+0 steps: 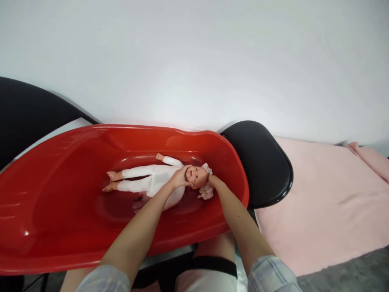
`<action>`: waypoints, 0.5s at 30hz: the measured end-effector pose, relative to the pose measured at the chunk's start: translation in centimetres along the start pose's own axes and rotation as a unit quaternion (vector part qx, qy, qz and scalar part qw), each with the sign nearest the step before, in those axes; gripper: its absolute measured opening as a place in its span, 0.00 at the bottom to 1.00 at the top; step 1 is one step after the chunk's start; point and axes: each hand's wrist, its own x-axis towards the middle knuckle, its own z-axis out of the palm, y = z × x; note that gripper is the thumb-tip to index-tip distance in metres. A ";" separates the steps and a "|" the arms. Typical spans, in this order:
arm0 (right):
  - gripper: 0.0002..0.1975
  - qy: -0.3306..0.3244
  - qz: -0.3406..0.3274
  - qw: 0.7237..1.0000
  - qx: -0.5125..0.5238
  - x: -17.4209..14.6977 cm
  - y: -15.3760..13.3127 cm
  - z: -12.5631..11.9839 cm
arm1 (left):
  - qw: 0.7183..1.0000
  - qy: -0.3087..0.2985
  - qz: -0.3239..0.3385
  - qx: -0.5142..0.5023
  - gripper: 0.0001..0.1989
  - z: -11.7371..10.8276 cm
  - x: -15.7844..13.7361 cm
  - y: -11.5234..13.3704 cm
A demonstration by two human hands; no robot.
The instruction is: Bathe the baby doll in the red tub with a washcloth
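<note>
A baby doll (165, 178) in white clothes lies on its back in a red baby bathtub (67, 174), its head toward the right end and its bare feet toward the left. My left hand (180, 177) is closed around the doll's neck and jaw, thumb on the near side, fingers on the far side. At the top of the doll's head is my right hand (212, 181), its fingers mostly hidden. A crumpled pale pink and white cloth (207, 191) bunches out on both sides of this hand, against the head.
A black chair seat (258, 166) touches the tub's right end. Beyond it lies a pink blanket (328, 202) with a rolled edge. Another black surface (27, 109) stands at the left. A white wall (194, 61) runs behind the tub. My legs are under the near rim.
</note>
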 end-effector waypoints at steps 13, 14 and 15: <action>0.19 0.033 -0.067 0.986 -0.152 -1.4 -1.2 -3.4 | 1.000 0.007 -0.003 -0.013 0.49 0.0 0.0 -0.3; 0.19 0.021 -0.089 0.980 -0.179 -1.5 -1.4 -3.4 | 1.000 0.006 -0.001 -0.012 0.48 0.0 0.0 -0.4; 0.18 0.008 -0.110 0.973 -0.203 -1.6 -1.5 -3.3 | 1.000 0.004 0.002 -0.010 0.48 0.0 0.1 -0.5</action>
